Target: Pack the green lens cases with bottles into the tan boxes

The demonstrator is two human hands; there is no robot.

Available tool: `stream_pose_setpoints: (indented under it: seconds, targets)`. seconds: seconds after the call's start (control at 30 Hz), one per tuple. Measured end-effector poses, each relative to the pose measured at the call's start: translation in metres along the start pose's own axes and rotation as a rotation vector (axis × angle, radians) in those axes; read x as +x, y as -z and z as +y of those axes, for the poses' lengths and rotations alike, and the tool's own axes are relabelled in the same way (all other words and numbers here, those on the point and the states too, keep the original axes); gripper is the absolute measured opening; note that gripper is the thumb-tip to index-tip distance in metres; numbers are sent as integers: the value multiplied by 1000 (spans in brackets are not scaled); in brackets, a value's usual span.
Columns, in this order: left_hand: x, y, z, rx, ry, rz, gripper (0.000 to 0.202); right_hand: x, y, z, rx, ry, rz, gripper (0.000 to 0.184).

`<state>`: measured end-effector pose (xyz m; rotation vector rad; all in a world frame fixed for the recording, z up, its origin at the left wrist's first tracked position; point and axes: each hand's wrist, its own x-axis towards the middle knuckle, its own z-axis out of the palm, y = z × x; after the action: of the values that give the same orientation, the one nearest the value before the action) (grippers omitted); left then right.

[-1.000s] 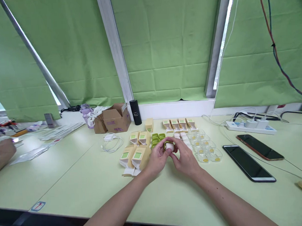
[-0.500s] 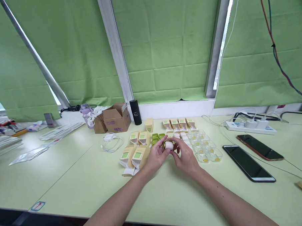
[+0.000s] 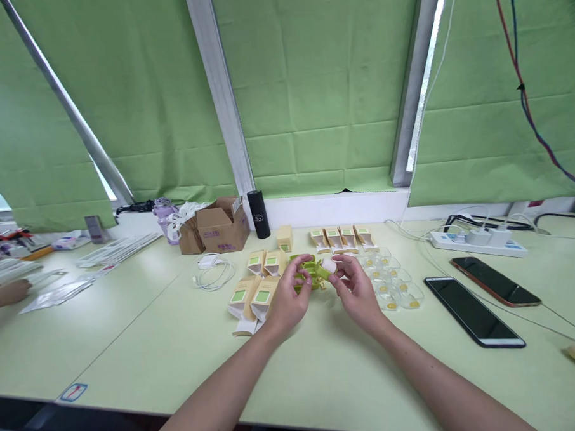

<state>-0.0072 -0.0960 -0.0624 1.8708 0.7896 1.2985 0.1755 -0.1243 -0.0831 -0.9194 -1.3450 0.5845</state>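
Observation:
Between the thumb and fingers of my right hand [image 3: 356,289] is a small green holder with a white rounded block [image 3: 326,268] in it, tilted. My left hand [image 3: 291,295] is just to its left, fingers bent and apart, with nothing visible in it. Behind and between my hands sit several green holders [image 3: 309,266], partly hidden by my left fingers. Clear plastic cups with yellow centres [image 3: 390,302] stand in rows right of my right hand. Opened cream boxes with green labels [image 3: 241,298] lie left of my left hand.
More cream boxes [image 3: 334,240] stand in a row behind. Two phones [image 3: 473,311] and a power strip [image 3: 479,244] lie to the right. A cardboard box [image 3: 222,228], black bottle [image 3: 258,215] and white charger [image 3: 208,261] are at the back left. Another person's hand [image 3: 12,292] shows far left.
My hands have moved apart; the left has let go of the green holder and the right has tilted it. Another person's hand has come into view at far left.

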Motion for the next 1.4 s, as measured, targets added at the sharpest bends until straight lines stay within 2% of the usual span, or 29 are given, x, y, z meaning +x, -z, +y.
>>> stream_pose_setpoints:
  seconds: [0.27,0.53,0.73,0.97,1.13,1.23,1.4]
  targets:
    - [-1,1,2,282,-223,-13,39,3,-2,0,218,-131,4,46]
    - [-3,0,-5,419,-317,-61,47,4,-3,-8,253,-272,-23,59]
    - [-3,-1,-5,478,-352,-49,49,3,-3,-8,252,-315,-39,62]
    - [-2,1,-4,486,-332,-26,47,4,-3,-2,263,-361,-56,66]
    - [-1,0,-3,458,-212,3,40,2,-1,1,208,-347,-35,62]
    - [-1,1,-3,422,-126,11,38,1,4,2,56,-282,-20,54]
    - [2,3,-6,324,-44,25,38,3,15,-8,-293,-140,42,29]
